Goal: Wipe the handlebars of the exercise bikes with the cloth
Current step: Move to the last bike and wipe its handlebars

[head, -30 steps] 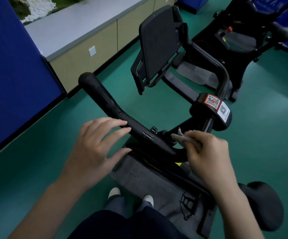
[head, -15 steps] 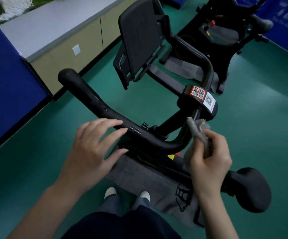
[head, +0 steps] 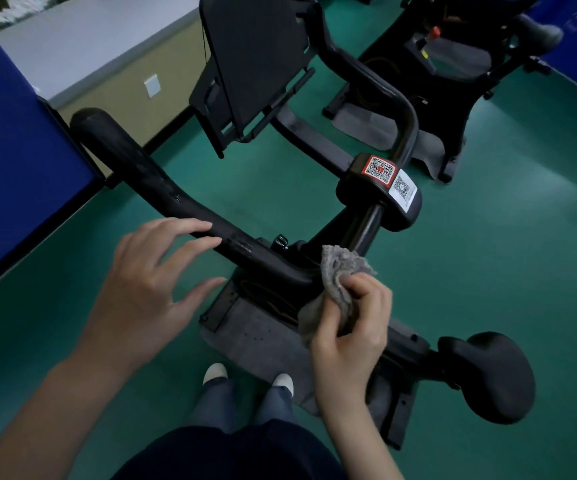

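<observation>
We are looking down at a black handlebar (head: pixel 190 206), a smooth matte tube with a rounded, bulbous end at 10 o'clock; it is sweeping in a shallow curve toward the centre of the view, where it is bending into a dark upright stem (head: pixel 366 226). A second rounded black end (head: pixel 491 375) is showing at 4 o'clock. Above the stem a glossy black housing (head: pixel 377 199) is carrying two square code stickers, one red-bordered and one white. A flat, dull black panel (head: pixel 252 57) is tilting up at 12 o'clock.

The cloth (head: pixel 339 271) is grey, soft and nappy, crumpled into loose folds with a frayed-looking edge. It is sitting just right of centre, pressed against the bend of the handlebar where the tube is meeting the stem. Our right hand (head: pixel 353 327) is gripping it, fingers curled round the bunched fabric, thumb on the near side.

Our left hand (head: pixel 148 271) is holding nothing; its fingers are spread wide and nearly straight, the fingertips resting on or just over the handlebar at 9 o'clock. We cannot tell whether they are touching.

The floor (head: pixel 488 271) is smooth green sheet. A grey textured mat (head: pixel 256 334) is lying under the bike. A second black bike (head: pixel 453 64) is standing at 1 o'clock.
</observation>
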{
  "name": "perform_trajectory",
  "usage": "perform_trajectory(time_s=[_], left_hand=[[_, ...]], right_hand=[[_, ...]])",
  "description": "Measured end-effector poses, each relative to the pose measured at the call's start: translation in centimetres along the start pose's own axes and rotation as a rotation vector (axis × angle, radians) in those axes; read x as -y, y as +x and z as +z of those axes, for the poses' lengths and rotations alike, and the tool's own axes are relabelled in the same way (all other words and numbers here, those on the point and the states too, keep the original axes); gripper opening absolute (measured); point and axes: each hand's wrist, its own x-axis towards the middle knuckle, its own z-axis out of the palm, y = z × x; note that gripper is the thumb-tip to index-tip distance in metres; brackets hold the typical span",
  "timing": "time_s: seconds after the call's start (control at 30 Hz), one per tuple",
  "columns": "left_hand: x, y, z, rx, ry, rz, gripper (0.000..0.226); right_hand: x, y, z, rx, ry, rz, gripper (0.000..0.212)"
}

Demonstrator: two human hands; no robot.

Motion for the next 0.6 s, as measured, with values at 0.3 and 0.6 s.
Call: perform_trajectory(time_s=[0.3, 0.6], left_hand=[[-1.0, 0.3, 0.7, -0.057, 0.015, -0.062, 0.043], [-0.9, 0.9, 0.8, -0.078, 0.044, -0.075, 0.037]], right_hand=[[-3.1, 2.5, -1.2, -0.129, 0.291, 0.318, 0.029], [-2.2, -1.5, 1.2, -0.046, 0.486, 0.478, 0.032]])
